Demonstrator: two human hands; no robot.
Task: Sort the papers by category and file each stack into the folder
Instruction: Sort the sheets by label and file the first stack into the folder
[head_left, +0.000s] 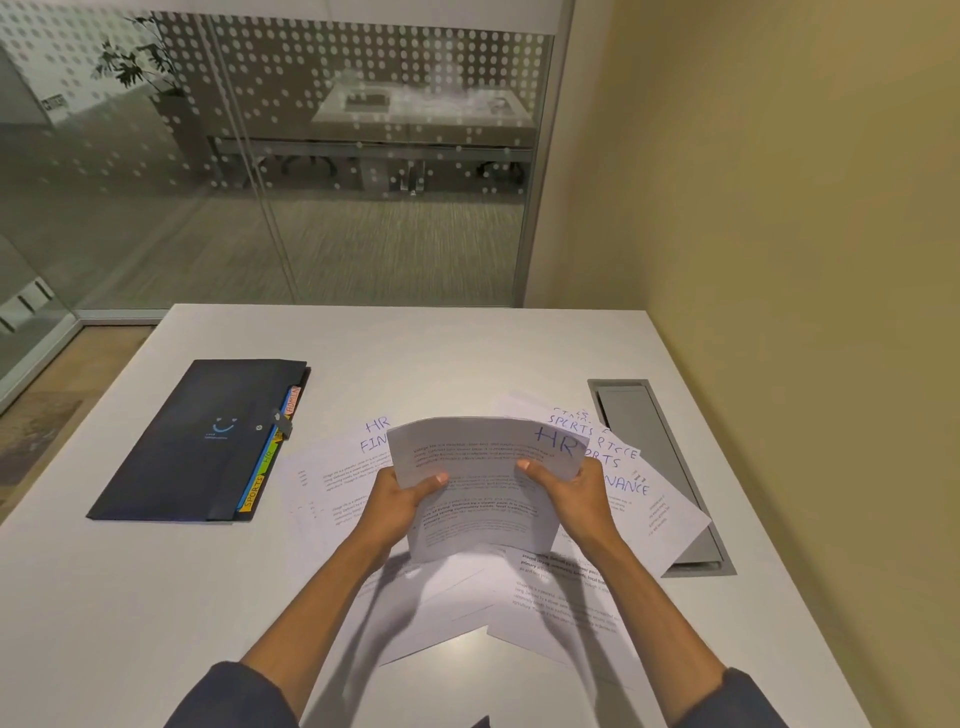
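A sheet marked HR (480, 486) is lifted above the table, bowed slightly. My left hand (402, 501) grips its left edge with the thumb on top. My right hand (569, 493) grips its right edge the same way. Under it lies a loose spread of printed papers (332, 488) with handwritten labels such as HR, FINANCE and SPORTS. A dark blue expanding folder (202, 441) lies shut at the left, its coloured tabs reading SPORTS, HR and ADMIN along its right edge.
A grey cable hatch (652, 441) is set into the white table (130, 597) at the right, partly covered by papers. A yellow wall runs close along the right side. Glass partitions stand beyond the far edge.
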